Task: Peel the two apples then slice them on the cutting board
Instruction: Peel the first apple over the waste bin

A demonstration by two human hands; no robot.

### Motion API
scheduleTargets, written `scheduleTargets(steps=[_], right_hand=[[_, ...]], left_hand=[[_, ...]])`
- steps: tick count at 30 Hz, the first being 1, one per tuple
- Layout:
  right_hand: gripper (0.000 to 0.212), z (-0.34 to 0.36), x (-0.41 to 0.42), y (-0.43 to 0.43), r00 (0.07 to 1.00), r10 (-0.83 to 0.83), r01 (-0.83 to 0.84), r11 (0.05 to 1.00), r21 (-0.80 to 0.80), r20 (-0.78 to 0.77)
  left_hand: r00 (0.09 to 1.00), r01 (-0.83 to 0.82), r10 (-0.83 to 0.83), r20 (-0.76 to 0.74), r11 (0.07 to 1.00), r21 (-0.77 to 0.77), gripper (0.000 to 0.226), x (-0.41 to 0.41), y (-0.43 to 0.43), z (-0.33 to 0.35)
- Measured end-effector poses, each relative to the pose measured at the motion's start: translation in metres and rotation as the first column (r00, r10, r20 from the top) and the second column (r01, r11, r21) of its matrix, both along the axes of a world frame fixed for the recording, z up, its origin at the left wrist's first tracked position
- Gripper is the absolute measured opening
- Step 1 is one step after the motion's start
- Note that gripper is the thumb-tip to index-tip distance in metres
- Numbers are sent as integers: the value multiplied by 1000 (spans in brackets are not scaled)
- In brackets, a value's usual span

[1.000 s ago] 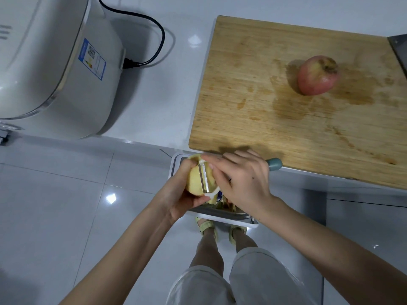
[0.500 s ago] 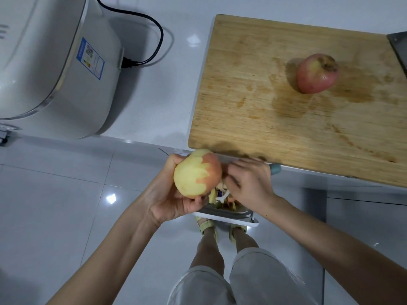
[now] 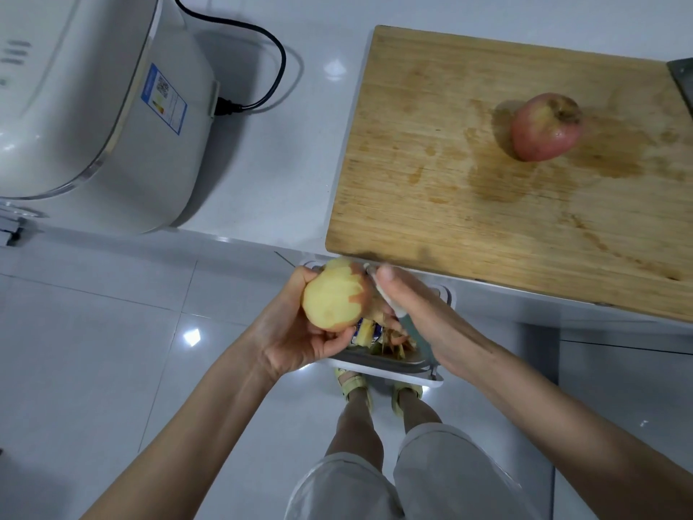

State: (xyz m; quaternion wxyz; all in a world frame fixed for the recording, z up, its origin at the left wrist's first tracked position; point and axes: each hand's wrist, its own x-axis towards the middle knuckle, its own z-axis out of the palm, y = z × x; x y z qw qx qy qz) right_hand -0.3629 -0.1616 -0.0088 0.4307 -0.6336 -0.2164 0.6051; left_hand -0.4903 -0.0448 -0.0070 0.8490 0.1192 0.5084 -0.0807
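My left hand [image 3: 296, 332] holds a partly peeled apple [image 3: 335, 294], pale yellow with a strip of red skin left on its right side. My right hand [image 3: 420, 313] grips a peeler with a teal handle [image 3: 414, 332]; its head touches the apple's upper right. Both hands hover over a white bin [image 3: 393, 371] holding peelings, just below the counter edge. A second apple [image 3: 545, 126], red and unpeeled, lies on the wooden cutting board [image 3: 468, 182] at the right.
A white appliance [image 3: 93, 106] with a black power cord [image 3: 270, 50] stands on the white counter [image 3: 285, 152] to the left. A dark knife blade [image 3: 684, 78] shows at the board's far right edge. My legs and the tiled floor are below.
The peeler stroke ended and my right hand dropped, then rose again to set the peeler at the apple's top right. My left hand turned the apple, showing more peeled flesh.
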Motion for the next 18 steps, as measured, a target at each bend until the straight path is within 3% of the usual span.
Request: scheduleTargets(steps=[3,5,11,18], right_hand=[[69,-4,-2,4,998,-67,67,998,-22,-20],[70,-4,-3,4,994,-112,112,993,-26,-17],[45,-7,-7,1,981,-180,186,978,-98,68],[14,-8,1,2,987,-162,162,972,-169,12]], left_hand=[[999,20,-21,42,1000,14,37,0,-3,0],[999,24,-25,47,999,27,35,0,-2,-1],[998,50,-55,38,992,117,31,1,-3,-6],[997,64,-68,29,989,131,48,-2,-2,-7]])
